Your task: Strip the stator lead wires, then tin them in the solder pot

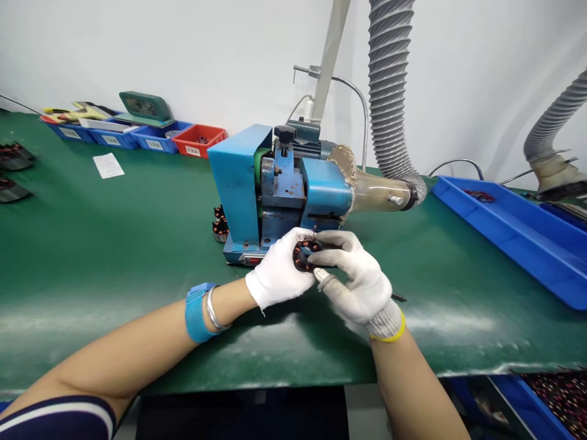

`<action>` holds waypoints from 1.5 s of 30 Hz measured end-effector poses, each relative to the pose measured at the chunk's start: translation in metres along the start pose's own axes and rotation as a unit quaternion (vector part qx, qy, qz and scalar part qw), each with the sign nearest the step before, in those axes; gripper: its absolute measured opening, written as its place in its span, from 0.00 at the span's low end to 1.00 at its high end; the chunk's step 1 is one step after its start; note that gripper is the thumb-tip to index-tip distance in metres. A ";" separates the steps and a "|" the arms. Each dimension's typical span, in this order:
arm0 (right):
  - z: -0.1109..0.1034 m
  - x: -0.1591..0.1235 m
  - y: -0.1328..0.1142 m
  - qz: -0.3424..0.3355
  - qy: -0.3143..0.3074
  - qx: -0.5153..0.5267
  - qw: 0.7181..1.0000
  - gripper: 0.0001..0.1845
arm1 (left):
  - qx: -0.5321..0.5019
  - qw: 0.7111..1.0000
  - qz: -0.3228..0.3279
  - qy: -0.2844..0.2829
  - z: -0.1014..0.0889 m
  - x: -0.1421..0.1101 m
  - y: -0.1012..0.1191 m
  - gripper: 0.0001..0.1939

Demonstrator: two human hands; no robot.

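My left hand (277, 272), in a white glove, is closed around a small round wound coil part (304, 253) with copper-coloured windings, held just in front of the blue bench machine (275, 189). My right hand (360, 278), also gloved, pinches the same part from the right, and a thin dark tool (398, 297) sticks out behind that hand. A blue strap and a metal bangle sit on my left wrist (202, 311).
A grey ribbed hose (389, 91) runs from the machine's nozzle up the wall. More coil parts (220, 223) lie left of the machine. A long blue tray (513, 229) stands at right, small blue and red bins (137, 137) at back left, a paper slip (108, 165) on the green mat.
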State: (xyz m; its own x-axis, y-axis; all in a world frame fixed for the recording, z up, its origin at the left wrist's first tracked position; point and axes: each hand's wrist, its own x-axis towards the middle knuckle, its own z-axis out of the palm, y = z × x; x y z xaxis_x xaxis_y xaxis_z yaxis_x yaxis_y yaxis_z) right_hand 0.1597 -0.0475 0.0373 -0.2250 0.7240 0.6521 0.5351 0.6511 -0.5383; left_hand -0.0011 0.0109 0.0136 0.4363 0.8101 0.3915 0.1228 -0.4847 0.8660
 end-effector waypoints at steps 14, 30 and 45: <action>0.014 0.004 0.020 0.327 0.174 0.313 0.874 0.20 | 0.030 0.997 -0.012 0.068 0.008 -0.007 0.000 0.30; 0.034 -0.001 0.017 0.307 0.148 0.241 0.909 0.40 | 0.072 0.994 0.001 0.081 0.016 -0.011 -0.006 0.33; 0.052 0.014 0.022 0.249 0.179 0.293 0.906 0.29 | 0.234 0.964 0.064 0.113 0.007 0.012 0.006 0.25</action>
State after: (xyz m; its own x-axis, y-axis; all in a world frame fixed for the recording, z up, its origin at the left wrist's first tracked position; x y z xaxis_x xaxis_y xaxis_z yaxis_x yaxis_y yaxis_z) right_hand 0.1259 -0.0109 0.0072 0.2593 0.9091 0.3261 -0.0499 0.3498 -0.9355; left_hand 0.0112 0.0153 0.0214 0.2762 0.7588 0.5899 0.4916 -0.6389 0.5917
